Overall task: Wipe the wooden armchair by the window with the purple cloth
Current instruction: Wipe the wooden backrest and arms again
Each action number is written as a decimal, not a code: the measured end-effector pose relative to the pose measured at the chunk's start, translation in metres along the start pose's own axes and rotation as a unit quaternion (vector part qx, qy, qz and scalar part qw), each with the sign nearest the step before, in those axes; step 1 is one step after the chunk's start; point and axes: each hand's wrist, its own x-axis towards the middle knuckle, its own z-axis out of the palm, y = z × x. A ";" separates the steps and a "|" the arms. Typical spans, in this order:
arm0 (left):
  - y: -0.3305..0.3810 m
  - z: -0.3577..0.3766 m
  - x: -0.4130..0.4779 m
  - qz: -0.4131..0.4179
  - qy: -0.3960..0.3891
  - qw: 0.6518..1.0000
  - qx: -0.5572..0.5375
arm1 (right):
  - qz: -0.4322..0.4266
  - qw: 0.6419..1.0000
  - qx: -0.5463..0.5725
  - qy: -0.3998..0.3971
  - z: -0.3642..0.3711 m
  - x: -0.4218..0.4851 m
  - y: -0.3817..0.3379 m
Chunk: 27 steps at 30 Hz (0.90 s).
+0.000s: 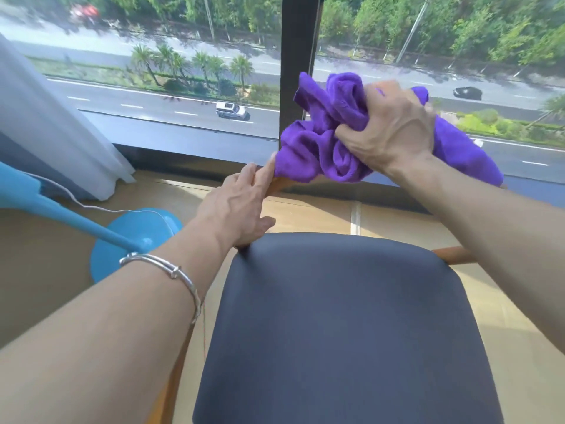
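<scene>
Nearest us, our left forearm wears a silver bangle [171, 272] beside the dark seat cushion [336, 316] of the wooden armchair [455, 255], which stands close to the window [183, 102]. Our left hand [238, 206] curls its fingers over the chair's far rail at the cushion's far left corner, while our right hand [391, 130] clutches the bunched purple cloth [318, 151] tightly, its lower folds lying over that rail and touching our left forefinger. Left of the chair, a blue stand [134, 237] rests on the floor, with a white curtain [46, 117] beyond it.

The cloth [330, 139] sits at the back rail [276, 184] of the armchair [336, 316], window [183, 87] behind, stand [134, 240] left.
</scene>
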 end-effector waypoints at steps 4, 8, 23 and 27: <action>-0.020 0.008 -0.021 0.048 0.088 0.992 -0.075 | -0.108 0.993 -0.012 -0.038 0.034 -0.017 -0.060; -0.040 0.015 -0.069 0.036 0.163 0.978 -0.127 | -0.124 0.992 0.026 -0.021 0.064 -0.043 -0.112; -0.048 0.028 -0.135 -0.101 0.180 0.966 -0.154 | 0.011 0.944 0.329 0.014 0.070 -0.144 -0.161; -0.049 0.028 -0.135 -0.065 0.163 0.977 -0.122 | 0.110 0.854 0.509 0.003 0.068 -0.177 -0.172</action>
